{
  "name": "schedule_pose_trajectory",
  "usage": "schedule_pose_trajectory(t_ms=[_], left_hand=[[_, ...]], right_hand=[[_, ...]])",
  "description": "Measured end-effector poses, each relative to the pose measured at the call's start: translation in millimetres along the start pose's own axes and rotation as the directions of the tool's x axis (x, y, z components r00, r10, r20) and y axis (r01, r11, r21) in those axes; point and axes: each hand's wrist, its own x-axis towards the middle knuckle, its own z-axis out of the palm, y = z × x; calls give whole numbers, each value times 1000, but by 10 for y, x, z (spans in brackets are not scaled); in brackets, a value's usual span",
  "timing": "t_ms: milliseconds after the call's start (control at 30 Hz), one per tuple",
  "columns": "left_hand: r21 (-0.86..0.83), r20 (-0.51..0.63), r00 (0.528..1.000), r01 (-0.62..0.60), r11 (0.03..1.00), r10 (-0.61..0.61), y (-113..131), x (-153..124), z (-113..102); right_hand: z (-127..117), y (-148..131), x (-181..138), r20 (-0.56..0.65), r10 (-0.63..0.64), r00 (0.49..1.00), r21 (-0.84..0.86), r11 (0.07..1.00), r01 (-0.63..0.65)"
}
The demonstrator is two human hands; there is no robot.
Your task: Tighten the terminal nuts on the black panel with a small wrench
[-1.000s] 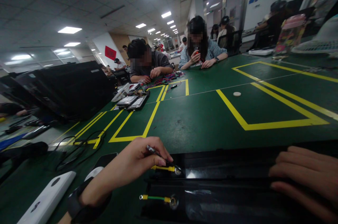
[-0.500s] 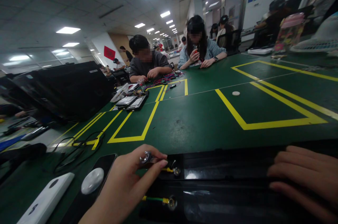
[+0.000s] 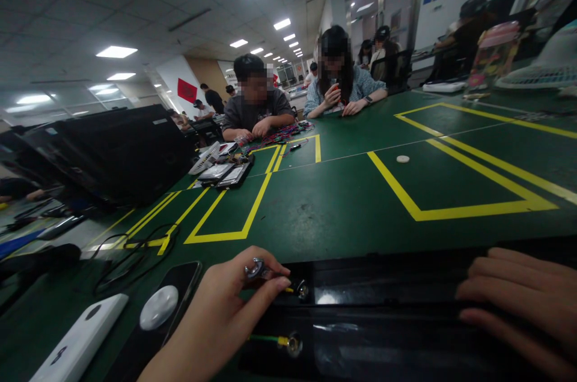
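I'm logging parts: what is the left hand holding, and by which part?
The left hand pinches a small metal ring-ended fitting by its stem between thumb and fingertips, ring end showing.

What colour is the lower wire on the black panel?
The wire is green with a yellow end sleeve; it shows best in the head view.
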Motion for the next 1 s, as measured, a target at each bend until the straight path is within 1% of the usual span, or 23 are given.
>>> schedule_pose_trajectory(t_ms=[133,200,400,567,700,833,900,933,1000], left_hand=[[-17,26,1000,0,1000,1,-23,16,1],[-35,38,999,7,999,-6,-30,20,-2],[-82,60,997,57,995,-53,-30,27,-2],[-120,101,990,108,987,-96,-17,63,-21],[-174,131,984,146,974,-124,-29,112,-29],[-169,163,976,170,971,-142,-57,145,-25],[-204,141,979,176,963,-149,-68,133,-38],[-227,109,983,171,959,-149,-71,118,-52],[-262,3,988,152,953,-157,-68,71,-89]], right_hand=[[3,25,-38,74,-42,996,-74,996,47],[9,27,-59,90,-66,994,-95,993,74],[12,22,-64,101,-95,990,-159,981,110],[-2,29,-62,112,-93,989,-153,982,109],[-11,26,-80,92,-107,990,-160,980,121],[-7,28,-44,88,-118,989,-156,979,130],[-4,28,-26,96,-113,989,-148,981,126],[-3,27,-23,100,-111,989,-144,982,124],[-2,20,-31,97,-100,990,-145,983,113]])
